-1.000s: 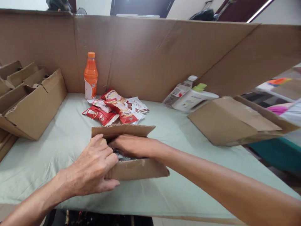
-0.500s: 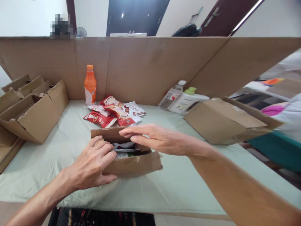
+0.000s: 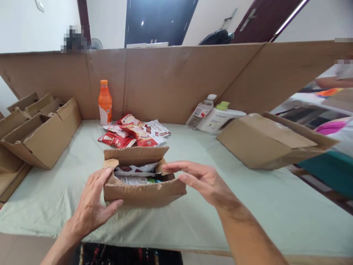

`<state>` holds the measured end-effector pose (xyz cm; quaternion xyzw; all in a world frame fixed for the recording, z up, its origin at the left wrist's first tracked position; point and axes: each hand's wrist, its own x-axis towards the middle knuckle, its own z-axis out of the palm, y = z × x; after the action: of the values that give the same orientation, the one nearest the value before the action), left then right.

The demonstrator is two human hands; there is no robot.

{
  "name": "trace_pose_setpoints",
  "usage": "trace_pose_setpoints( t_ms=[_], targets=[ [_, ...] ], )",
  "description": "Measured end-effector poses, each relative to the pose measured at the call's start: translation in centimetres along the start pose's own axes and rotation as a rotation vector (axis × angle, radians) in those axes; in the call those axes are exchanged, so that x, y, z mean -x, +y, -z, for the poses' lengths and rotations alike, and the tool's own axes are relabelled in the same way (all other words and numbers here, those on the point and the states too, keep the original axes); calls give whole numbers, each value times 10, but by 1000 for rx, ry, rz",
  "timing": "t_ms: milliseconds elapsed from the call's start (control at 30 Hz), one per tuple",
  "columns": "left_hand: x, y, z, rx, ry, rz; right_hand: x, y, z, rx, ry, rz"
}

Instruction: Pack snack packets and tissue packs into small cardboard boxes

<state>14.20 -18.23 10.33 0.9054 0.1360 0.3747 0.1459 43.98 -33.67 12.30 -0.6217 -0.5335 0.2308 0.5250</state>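
Where the rectangular cardboard box (image 3: 146, 195), with corrugated edges, stands between both hands, the left hand (image 3: 93, 198) is unclenched, spread against its left end. The right hand (image 3: 204, 180) is likewise unclenched, fingers straight beside the right end; contact cannot be confirmed. Printed film packets (image 3: 138, 169) sit inside. Beyond the hands, glossy crinkled pouches (image 3: 139, 133) lie heaped.

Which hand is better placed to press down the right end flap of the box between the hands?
Probably the right hand: its fingertips are right beside that flap, while the left hand is at the box's opposite end.
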Motion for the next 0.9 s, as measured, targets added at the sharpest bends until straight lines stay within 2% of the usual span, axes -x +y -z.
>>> trace_pose_setpoints(
  t_ms=[133, 333, 500, 900],
  targets=[
    [3, -1, -9, 47, 65, 73, 0, 21, -18, -77, 203, -6],
    [-2, 3, -16, 41, 127, 110, 2, 35, -39, -148, 351, 22],
    [0, 10, -25, 32, 198, 106, 6, 39, -40, -139, 297, 85],
    [4, 12, -31, 22, 245, 87, 14, 43, -35, -146, 235, 101]
  ],
)
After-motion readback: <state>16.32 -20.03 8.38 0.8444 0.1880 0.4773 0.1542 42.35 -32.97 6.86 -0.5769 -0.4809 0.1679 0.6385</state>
